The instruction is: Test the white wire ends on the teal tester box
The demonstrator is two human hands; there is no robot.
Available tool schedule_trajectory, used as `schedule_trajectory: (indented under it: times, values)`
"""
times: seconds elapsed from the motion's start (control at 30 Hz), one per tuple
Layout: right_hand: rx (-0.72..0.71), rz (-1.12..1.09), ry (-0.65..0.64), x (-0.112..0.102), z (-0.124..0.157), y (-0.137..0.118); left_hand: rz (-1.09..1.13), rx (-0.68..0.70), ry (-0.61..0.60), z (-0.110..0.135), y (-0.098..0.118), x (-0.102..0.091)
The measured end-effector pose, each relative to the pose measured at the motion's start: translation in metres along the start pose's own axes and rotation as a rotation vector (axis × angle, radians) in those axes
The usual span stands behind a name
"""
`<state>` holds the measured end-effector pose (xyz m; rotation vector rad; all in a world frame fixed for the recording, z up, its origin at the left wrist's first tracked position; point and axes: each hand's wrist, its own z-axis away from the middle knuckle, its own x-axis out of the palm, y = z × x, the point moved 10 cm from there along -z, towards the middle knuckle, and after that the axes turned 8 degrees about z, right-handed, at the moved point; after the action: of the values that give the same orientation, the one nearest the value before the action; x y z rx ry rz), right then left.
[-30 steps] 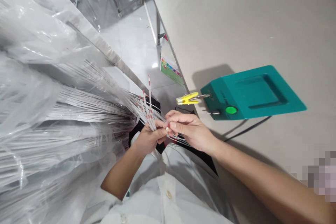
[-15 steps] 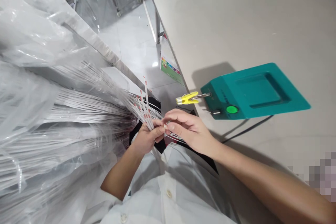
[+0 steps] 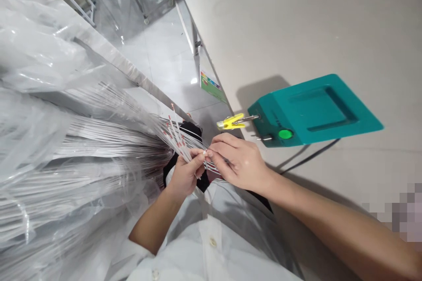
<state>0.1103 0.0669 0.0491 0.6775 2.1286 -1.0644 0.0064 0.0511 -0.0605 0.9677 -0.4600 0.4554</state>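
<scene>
Near the teal device (image 3: 313,112), the left hand (image 3: 187,174) grips white wires (image 3: 185,153), the right hand (image 3: 242,162) pinching a white bit (image 3: 205,153). The wires look light, springy, best held bunched.

White, red-marked wires (image 3: 180,144) fan out from the left fingers (image 3: 197,161).

Smooth, plastic-looking wires (image 3: 102,137) at nine o'clock; glossy plastic sheeting (image 3: 33,44) at ten; matt worktop (image 3: 280,22) at one; satin-smooth teal device (image 3: 308,112) at three.

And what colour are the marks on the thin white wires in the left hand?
Red marks; the head view shows them.
</scene>
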Motion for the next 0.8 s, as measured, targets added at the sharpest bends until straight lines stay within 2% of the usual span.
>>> schedule_trajectory:
  times: [0.13, 0.27, 0.33, 0.47, 0.63, 0.8]
  values:
    - [0.078, -0.053, -0.149, 0.016, 0.001, 0.009, 0.038, 0.036, 0.014, 0.000, 0.007, -0.003]
    - [0.207, -0.281, -0.047, 0.010, 0.001, 0.021, 0.019, 0.059, 0.012, 0.000, 0.011, -0.004]
    - [0.223, -0.384, -0.008, 0.007, 0.000, 0.021, -0.006, 0.057, 0.013, 0.000, 0.009, -0.005]
    - [0.240, -0.504, -0.034, 0.011, -0.002, 0.020, -0.105, 0.047, 0.001, 0.001, 0.004, -0.004]
    - [0.269, -0.371, -0.074, 0.014, 0.001, 0.021, -0.235, 0.044, 0.012, 0.003, 0.000, -0.003]
    - [0.201, -0.223, -0.026, 0.008, 0.002, 0.019, -0.181, 0.074, 0.081, 0.003, 0.000, -0.002]
